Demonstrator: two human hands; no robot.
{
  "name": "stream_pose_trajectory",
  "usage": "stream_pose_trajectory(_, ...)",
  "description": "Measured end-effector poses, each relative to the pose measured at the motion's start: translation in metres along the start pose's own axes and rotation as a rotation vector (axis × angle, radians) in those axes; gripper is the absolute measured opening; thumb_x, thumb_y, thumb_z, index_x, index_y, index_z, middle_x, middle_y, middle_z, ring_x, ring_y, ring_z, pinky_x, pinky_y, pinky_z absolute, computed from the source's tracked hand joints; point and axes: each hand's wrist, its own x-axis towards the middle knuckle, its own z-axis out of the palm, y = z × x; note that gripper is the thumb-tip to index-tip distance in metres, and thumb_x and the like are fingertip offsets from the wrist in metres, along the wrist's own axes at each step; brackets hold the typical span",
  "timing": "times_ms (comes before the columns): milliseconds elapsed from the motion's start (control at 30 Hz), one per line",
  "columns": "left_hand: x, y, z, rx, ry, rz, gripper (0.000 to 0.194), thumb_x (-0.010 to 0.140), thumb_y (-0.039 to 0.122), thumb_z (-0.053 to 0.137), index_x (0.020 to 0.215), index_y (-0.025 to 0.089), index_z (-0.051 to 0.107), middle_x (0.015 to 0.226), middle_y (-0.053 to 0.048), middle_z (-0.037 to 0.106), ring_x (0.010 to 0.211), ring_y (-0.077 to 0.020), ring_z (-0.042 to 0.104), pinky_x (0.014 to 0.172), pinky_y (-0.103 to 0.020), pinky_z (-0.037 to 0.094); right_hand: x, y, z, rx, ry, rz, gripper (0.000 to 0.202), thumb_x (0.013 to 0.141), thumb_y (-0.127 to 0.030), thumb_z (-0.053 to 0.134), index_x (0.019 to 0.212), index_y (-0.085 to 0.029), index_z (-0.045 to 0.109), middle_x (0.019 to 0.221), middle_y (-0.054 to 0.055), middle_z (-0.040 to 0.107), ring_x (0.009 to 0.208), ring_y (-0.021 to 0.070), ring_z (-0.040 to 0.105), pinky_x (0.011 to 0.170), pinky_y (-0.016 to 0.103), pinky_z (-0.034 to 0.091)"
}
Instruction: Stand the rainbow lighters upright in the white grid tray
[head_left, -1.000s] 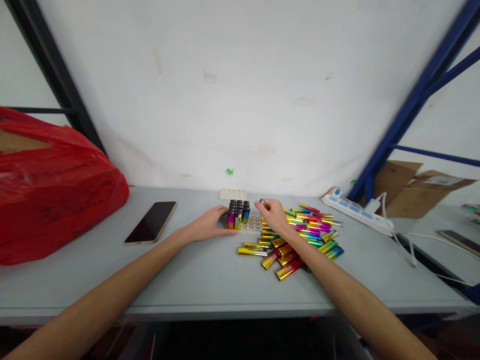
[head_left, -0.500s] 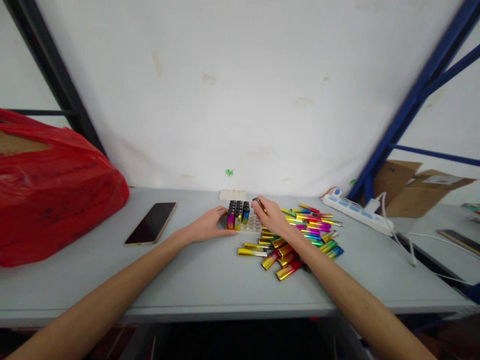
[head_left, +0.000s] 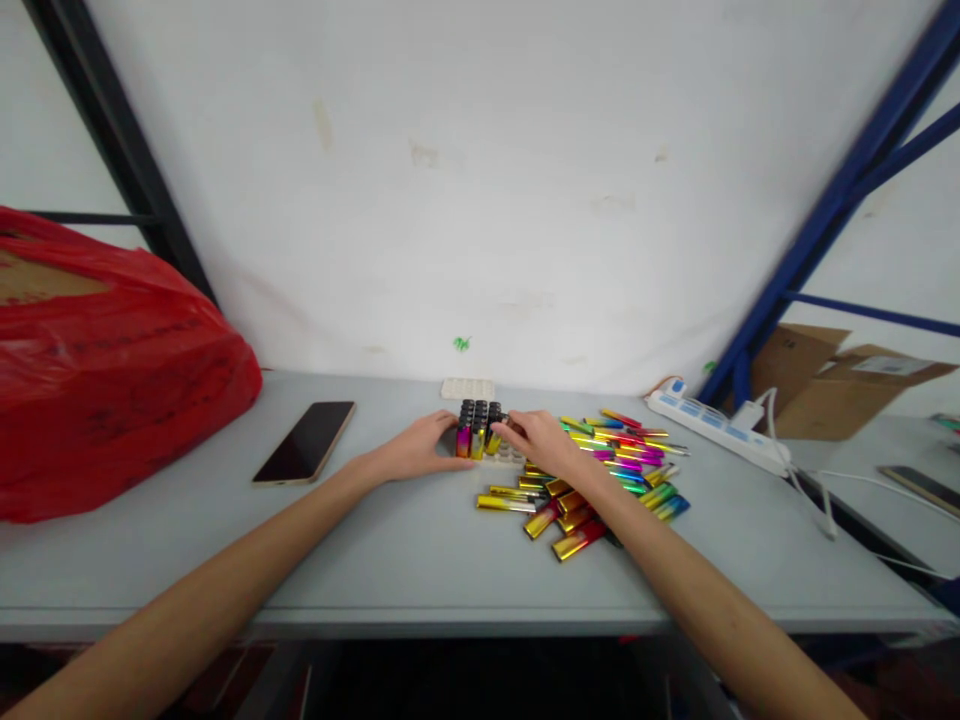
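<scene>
While the right hand (head_left: 541, 440) pinches a yellow lighter (head_left: 492, 445) at mid-frame, a sideways knock could topple the upright lighters (head_left: 471, 432) beside it.
Its thumb and fingers look clamped, at the nearer pale tray (head_left: 511, 453); the left hand (head_left: 416, 447) has thumb and fingers apart at the group's left side. A tilted base might snag a hole's rim, and a low right wrist could scatter the loose lighters (head_left: 576, 508) right of centre.

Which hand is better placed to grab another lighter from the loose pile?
Right, probably: the right hand borders the loose pile, though it holds a lighter now. The left hand is across the upright lighters from the pile.
</scene>
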Motion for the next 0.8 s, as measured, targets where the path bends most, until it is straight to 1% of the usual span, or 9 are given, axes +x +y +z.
stream_pose_trajectory(100, 0.000, 0.000, 0.000, 0.008, -0.003, -0.011, 0.071, 0.077, 0.069, 0.075, 0.125, 0.017, 0.065, 0.127, -0.014, 0.070, 0.114, -0.0340, 0.067, 0.103, -0.043, 0.051, 0.000, 0.001, 0.006, 0.015, -0.063, 0.008, 0.045, 0.103, -0.059, 0.049, 0.085, -0.021, 0.065, 0.068, 0.002, 0.065, 0.061, 0.0152, 0.054, 0.063, 0.027, 0.031)
stream_pose_trajectory(200, 0.000, 0.000, 0.000, 0.004, -0.011, -0.009, 0.071, 0.078, 0.069, 0.074, 0.125, 0.017, 0.065, 0.127, -0.014, 0.069, 0.115, -0.0335, 0.066, 0.103, -0.042, 0.051, 0.000, -0.002, 0.005, -0.051, -0.092, -0.009, 0.042, 0.104, -0.057, 0.049, 0.091, -0.021, 0.067, 0.071, 0.002, 0.066, 0.062, 0.0152, 0.054, 0.062, 0.027, 0.028)
stream_pose_trajectory(333, 0.000, 0.000, -0.001, 0.004, -0.014, 0.005, 0.071, 0.079, 0.068, 0.075, 0.128, 0.018, 0.064, 0.126, -0.013, 0.070, 0.113, -0.0329, 0.067, 0.102, -0.041, 0.051, -0.001, 0.002, -0.008, -0.173, -0.073, -0.012, 0.046, 0.107, -0.055, 0.045, 0.084, -0.022, 0.067, 0.068, 0.003, 0.064, 0.062, 0.0160, 0.054, 0.062, 0.028, 0.025)
stream_pose_trajectory(400, 0.000, 0.001, -0.001, 0.004, -0.007, 0.002, 0.071, 0.078, 0.068, 0.075, 0.128, 0.018, 0.064, 0.125, -0.012, 0.070, 0.112, -0.0332, 0.067, 0.101, -0.042, 0.052, -0.001, 0.010, -0.017, -0.226, -0.041, 0.016, 0.048, 0.109, -0.051, 0.041, 0.081, -0.022, 0.067, 0.066, 0.004, 0.064, 0.062, 0.0167, 0.055, 0.063, 0.029, 0.026)
stream_pose_trajectory(533, 0.000, 0.005, -0.002, 0.020, -0.006, -0.022, 0.074, 0.076, 0.070, 0.076, 0.128, 0.018, 0.064, 0.126, -0.013, 0.070, 0.111, -0.0342, 0.068, 0.100, -0.043, 0.053, -0.001, 0.035, -0.032, -0.328, 0.000, 0.128, 0.045, 0.109, -0.044, 0.042, 0.081, -0.022, 0.070, 0.072, 0.006, 0.071, 0.065, 0.0187, 0.061, 0.065, 0.029, 0.030)
stream_pose_trajectory(700, 0.000, 0.005, -0.003, 0.040, -0.022, -0.043, 0.075, 0.076, 0.073, 0.074, 0.126, 0.017, 0.065, 0.125, -0.015, 0.070, 0.111, -0.0350, 0.067, 0.099, -0.044, 0.053, -0.002, 0.064, -0.043, -0.410, 0.057, 0.278, 0.048, 0.110, -0.044, 0.038, 0.087, -0.021, 0.074, 0.080, 0.010, 0.075, 0.071, 0.0222, 0.065, 0.068, 0.031, 0.035)
stream_pose_trajectory(767, 0.001, 0.005, -0.003, 0.049, -0.028, -0.043, 0.075, 0.076, 0.074, 0.073, 0.125, 0.017, 0.065, 0.125, -0.014, 0.070, 0.112, -0.0350, 0.067, 0.099, -0.044, 0.053, -0.004, 0.073, -0.045, -0.418, 0.047, 0.283, 0.049, 0.110, -0.046, 0.038, 0.091, -0.019, 0.075, 0.085, 0.013, 0.076, 0.078, 0.0234, 0.067, 0.072, 0.031, 0.039)
stream_pose_trajectory(800, 0.001, 0.005, -0.003, 0.053, -0.030, -0.043, 0.076, 0.076, 0.074, 0.073, 0.125, 0.017, 0.065, 0.125, -0.015, 0.070, 0.112, -0.0351, 0.067, 0.100, -0.044, 0.053, -0.005, 0.077, -0.045, -0.415, 0.023, 0.261, 0.047, 0.109, -0.046, 0.040, 0.094, -0.018, 0.075, 0.089, 0.013, 0.076, 0.083, 0.0238, 0.068, 0.076, 0.031, 0.041)
